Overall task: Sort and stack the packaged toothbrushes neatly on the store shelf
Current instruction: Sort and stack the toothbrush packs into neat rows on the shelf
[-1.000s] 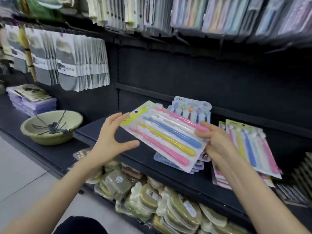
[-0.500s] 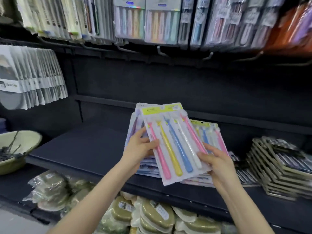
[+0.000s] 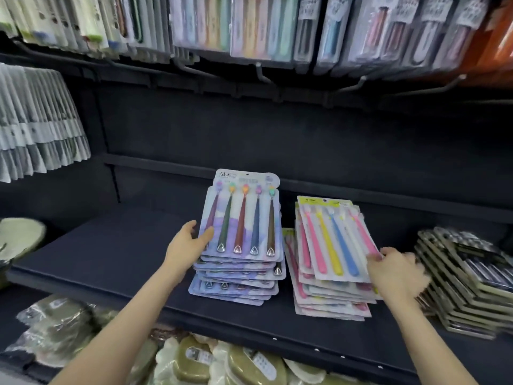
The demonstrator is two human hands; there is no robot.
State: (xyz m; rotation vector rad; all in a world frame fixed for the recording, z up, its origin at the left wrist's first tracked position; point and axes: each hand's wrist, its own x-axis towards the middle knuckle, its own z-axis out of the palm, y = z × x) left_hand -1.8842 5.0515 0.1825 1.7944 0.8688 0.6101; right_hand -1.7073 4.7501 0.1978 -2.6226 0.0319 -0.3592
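Observation:
Two stacks of packaged toothbrushes lie on the dark shelf [image 3: 111,254]. On the left is the purple stack [image 3: 241,245], its top pack showing dark-handled brushes. My left hand [image 3: 187,245] grips that stack's left edge, thumb laid over the top pack. To the right is the pastel stack [image 3: 327,290], somewhat fanned. A pack of pink, yellow and blue brushes [image 3: 333,240] lies on top of it. My right hand [image 3: 397,270] holds this pack at its lower right corner with curled fingers.
A staggered stack of dark, gold-edged packs [image 3: 466,279] sits close to my right hand. Hanging packs [image 3: 249,26] fill the hooks above, and grey packs [image 3: 39,126] hang at left. A green bowl [image 3: 19,237] stands far left. Bagged sponges [image 3: 194,362] lie on the lower shelf.
The pastel pack, held up in both hands before, now lies on the right stack. My left hand let go of it and moved to the purple stack. The view shifted right.

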